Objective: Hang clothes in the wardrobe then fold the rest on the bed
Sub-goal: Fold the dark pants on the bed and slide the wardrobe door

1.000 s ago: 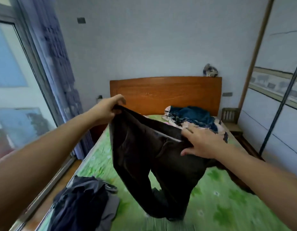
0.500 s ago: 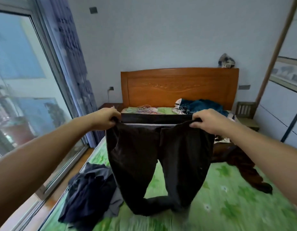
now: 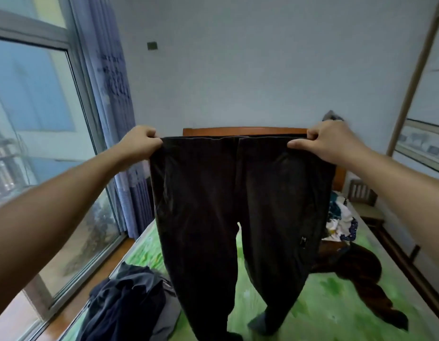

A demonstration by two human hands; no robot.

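Note:
A pair of dark trousers (image 3: 238, 205) hangs spread out in front of me, above the bed with the green sheet (image 3: 331, 301). My left hand (image 3: 142, 141) grips the left corner of the waistband. My right hand (image 3: 322, 141) grips the right corner, thumb on the front. Both legs hang straight down, and their ends reach the sheet at the bottom of the view. The trousers hide most of the wooden headboard (image 3: 238, 130).
A heap of dark blue and grey clothes (image 3: 129, 306) lies on the bed's near left. A dark brown garment (image 3: 361, 279) lies at the right, a patterned bundle (image 3: 341, 220) behind it. Window and blue curtain (image 3: 115, 99) stand left, the wardrobe (image 3: 425, 119) right, a small wooden chair (image 3: 361, 195) beside the headboard.
Both hands have lifted the trousers higher and pulled the waistband taut, so the legs hang straight. One second ago the right hand held the cloth lower, with the trousers bunched.

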